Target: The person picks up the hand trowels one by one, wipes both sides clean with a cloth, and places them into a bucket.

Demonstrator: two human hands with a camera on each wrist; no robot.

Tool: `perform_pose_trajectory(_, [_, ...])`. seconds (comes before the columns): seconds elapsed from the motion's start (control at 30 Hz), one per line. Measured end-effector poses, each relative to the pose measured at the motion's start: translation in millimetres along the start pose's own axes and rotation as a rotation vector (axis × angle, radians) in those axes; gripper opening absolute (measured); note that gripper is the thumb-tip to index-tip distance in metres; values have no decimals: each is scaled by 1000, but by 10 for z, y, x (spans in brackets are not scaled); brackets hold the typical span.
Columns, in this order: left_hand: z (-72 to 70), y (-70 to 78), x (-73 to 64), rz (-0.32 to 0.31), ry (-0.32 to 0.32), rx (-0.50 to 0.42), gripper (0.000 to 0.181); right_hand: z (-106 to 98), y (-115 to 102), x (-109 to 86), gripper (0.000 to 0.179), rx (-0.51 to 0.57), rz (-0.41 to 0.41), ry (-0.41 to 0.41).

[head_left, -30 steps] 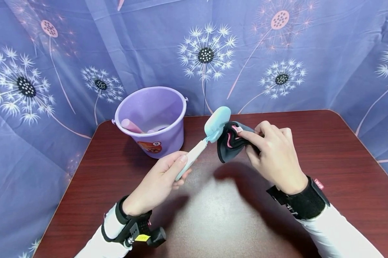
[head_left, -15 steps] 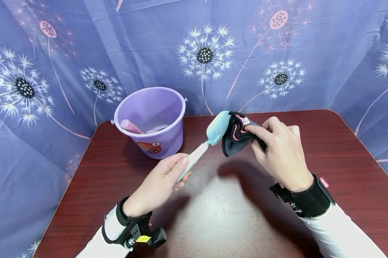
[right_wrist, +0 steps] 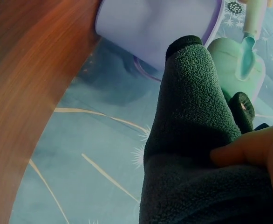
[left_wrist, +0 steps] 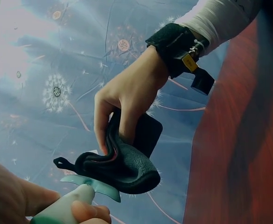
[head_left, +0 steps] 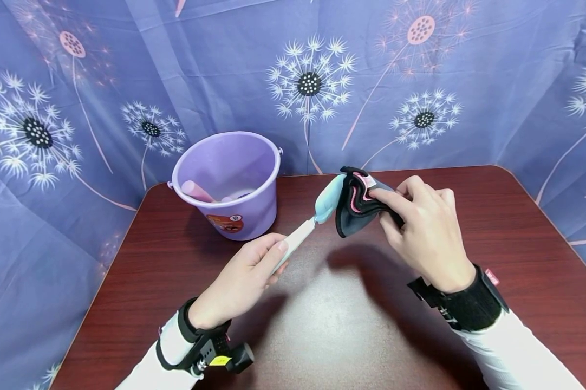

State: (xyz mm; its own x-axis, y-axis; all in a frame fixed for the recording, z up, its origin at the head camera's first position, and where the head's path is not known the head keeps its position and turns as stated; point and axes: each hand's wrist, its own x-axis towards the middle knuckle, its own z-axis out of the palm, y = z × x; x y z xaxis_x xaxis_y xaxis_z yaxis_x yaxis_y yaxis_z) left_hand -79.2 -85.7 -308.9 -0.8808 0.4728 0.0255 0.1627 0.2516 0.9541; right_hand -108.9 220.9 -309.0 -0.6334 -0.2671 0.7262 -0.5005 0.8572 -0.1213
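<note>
In the head view my left hand (head_left: 244,281) grips the white handle of a toy shovel (head_left: 328,200) with a light blue blade, held tilted above the table. My right hand (head_left: 424,235) pinches a folded dark grey fleecy cloth (head_left: 352,223) with black edging, pink lines between its folds and a small white label. The cloth lies against the right side of the blade and hides part of it. From the left wrist, the cloth (left_wrist: 136,172) covers the upper face of the blade (left_wrist: 107,190). Up close in the right wrist view, the cloth (right_wrist: 190,102) overlaps the green-tinted blade (right_wrist: 229,65).
A purple bucket (head_left: 268,208) stands on the dark red wooden table (head_left: 512,216), left of the shovel. Inside it lean a pink rod-like thing (head_left: 197,191) and other light purple pieces, mostly hidden. Behind the table hangs a blue dandelion-print curtain (head_left: 239,59).
My right hand and the cloth have shifted slightly right and up along the blade. The blade has turned and looks narrower now. My left hand keeps its grip nearly in place.
</note>
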Motion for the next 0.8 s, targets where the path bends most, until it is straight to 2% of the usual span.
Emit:
perform_pose_trajectory(0.27, [14,-27,8,-5,7,49,27,0,-82,21,36,42,-55,38])
perform_pose_trajectory(0.8, [32,-34,17,-29,15,38,29,36,-275,16,32,94,-226,26])
